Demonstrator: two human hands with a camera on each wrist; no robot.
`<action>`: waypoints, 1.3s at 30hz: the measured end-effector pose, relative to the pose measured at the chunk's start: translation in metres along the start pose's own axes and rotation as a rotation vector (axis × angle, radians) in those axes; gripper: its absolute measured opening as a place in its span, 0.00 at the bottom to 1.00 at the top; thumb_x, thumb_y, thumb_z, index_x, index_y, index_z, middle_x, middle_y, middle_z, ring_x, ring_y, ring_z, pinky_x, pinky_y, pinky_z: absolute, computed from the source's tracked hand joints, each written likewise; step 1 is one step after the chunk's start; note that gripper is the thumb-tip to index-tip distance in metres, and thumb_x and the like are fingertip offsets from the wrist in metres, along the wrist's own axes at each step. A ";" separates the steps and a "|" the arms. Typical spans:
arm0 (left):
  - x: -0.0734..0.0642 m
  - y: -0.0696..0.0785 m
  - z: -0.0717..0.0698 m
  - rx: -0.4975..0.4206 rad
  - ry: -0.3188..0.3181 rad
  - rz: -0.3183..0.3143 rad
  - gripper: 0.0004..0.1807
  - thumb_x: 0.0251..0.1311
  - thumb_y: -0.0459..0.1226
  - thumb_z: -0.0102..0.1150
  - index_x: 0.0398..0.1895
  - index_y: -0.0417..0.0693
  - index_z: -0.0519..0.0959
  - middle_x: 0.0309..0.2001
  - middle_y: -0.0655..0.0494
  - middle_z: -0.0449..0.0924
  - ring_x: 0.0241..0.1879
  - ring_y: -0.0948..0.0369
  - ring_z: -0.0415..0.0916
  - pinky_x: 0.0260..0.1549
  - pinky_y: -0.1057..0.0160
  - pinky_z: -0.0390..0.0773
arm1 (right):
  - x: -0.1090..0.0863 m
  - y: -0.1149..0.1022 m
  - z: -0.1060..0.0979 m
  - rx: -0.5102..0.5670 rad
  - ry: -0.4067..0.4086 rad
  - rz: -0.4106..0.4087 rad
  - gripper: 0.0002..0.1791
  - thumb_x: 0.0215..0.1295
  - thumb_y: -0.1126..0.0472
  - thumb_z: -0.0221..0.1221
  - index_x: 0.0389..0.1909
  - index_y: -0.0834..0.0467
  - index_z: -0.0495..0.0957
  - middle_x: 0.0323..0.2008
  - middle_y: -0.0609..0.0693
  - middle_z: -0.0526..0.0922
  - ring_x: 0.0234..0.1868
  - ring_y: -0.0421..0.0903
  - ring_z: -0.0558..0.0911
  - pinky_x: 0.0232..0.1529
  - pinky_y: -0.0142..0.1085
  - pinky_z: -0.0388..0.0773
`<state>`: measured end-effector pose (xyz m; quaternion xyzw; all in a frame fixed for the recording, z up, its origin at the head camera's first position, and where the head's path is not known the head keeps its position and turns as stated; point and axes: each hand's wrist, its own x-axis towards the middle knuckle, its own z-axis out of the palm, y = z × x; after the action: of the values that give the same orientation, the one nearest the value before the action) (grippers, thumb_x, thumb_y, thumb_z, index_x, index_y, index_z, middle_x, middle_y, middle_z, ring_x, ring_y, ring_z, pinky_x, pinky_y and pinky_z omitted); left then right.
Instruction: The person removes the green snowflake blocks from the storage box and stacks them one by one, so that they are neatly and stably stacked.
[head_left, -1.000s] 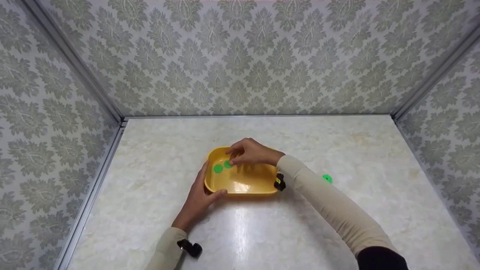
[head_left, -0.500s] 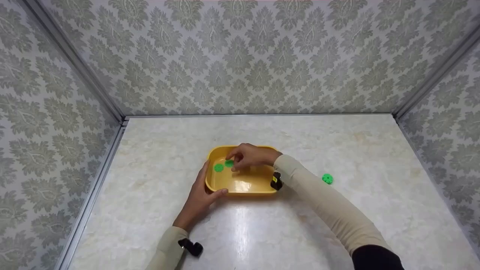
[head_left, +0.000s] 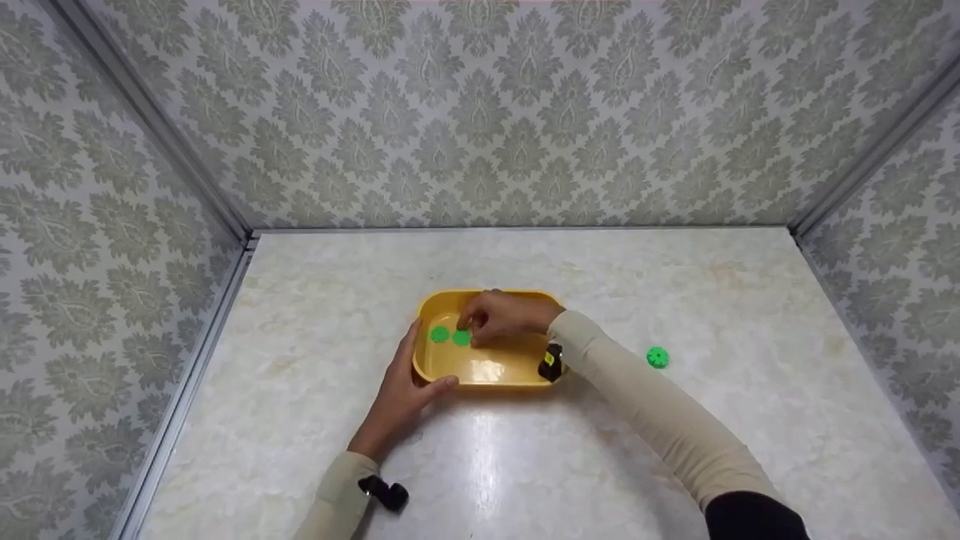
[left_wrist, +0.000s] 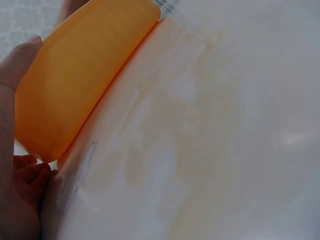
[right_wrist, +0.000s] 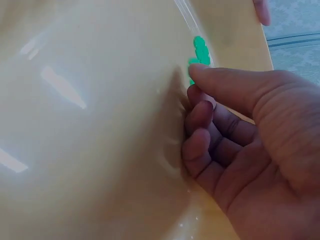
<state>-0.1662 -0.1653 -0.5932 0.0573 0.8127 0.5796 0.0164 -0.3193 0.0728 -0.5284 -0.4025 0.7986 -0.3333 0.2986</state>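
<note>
A yellow plastic tray (head_left: 487, 373) stands on the table. My left hand (head_left: 401, 390) grips its left end, thumb on the near rim; in the left wrist view, fingers curl at the tray's (left_wrist: 75, 75) lower edge. Inside the tray, one green notched disc (head_left: 439, 334) lies near the left wall. Right beside it is a second green notched disc (head_left: 460, 338), pinched by my right hand (head_left: 506, 315) between thumb and forefinger. In the right wrist view the thumb partly hides this disc (right_wrist: 191, 62), and the other fingers are curled.
Another green notched disc (head_left: 658, 357) lies on the marbled table (head_left: 720, 435), right of the tray and near my right sleeve. Patterned walls (head_left: 480, 120) with metal edge strips enclose the table at the back and sides.
Within the tray, my right hand has lowered slightly, and the disc at its fingertips has shifted a little toward the near side. My left hand keeps its place on the tray.
</note>
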 end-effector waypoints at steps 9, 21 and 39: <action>0.001 -0.003 0.000 0.004 0.011 0.014 0.63 0.64 0.51 0.81 0.93 0.62 0.47 0.89 0.56 0.50 0.86 0.54 0.53 0.83 0.44 0.55 | 0.004 0.003 0.005 -0.011 -0.012 -0.041 0.20 0.67 0.73 0.73 0.59 0.62 0.89 0.38 0.49 0.88 0.35 0.39 0.79 0.40 0.31 0.80; -0.001 -0.001 0.001 0.009 0.001 0.037 0.64 0.65 0.49 0.80 0.93 0.59 0.44 0.89 0.51 0.50 0.85 0.51 0.54 0.82 0.44 0.57 | 0.007 0.003 0.006 -0.078 0.024 -0.067 0.14 0.66 0.72 0.72 0.52 0.63 0.90 0.37 0.50 0.87 0.34 0.40 0.78 0.39 0.32 0.78; 0.000 -0.003 -0.001 0.011 0.002 0.032 0.63 0.65 0.50 0.80 0.93 0.62 0.46 0.89 0.54 0.51 0.84 0.54 0.55 0.81 0.45 0.58 | 0.011 -0.004 0.010 -0.106 -0.025 -0.150 0.16 0.65 0.68 0.78 0.53 0.61 0.92 0.33 0.49 0.87 0.32 0.39 0.76 0.37 0.32 0.76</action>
<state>-0.1670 -0.1672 -0.5960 0.0699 0.8149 0.5753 0.0058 -0.3158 0.0584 -0.5339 -0.4808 0.7788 -0.3069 0.2610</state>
